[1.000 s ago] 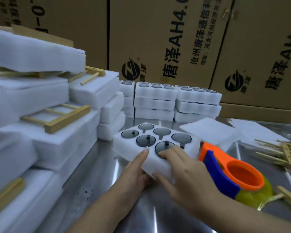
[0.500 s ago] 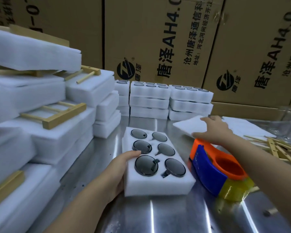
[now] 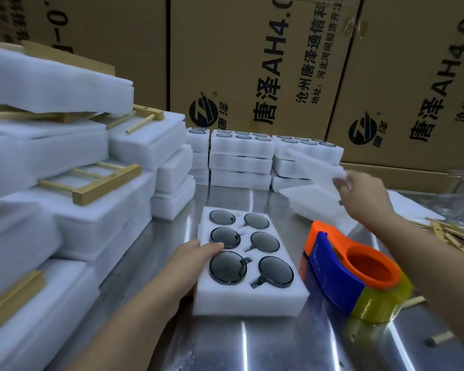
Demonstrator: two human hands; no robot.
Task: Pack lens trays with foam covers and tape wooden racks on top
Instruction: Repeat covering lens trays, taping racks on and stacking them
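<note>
White 6-lens tray (image 3: 249, 298) — left hand (image 3: 190, 263) gripping its edge, right hand (image 3: 364, 196) pinching a foam cover (image 3: 322, 170)

Packing warehouse: printed cartons (image 3: 252, 62) behind a steel bench (image 3: 279, 344) piled with foam trays (image 3: 240, 147)
</note>
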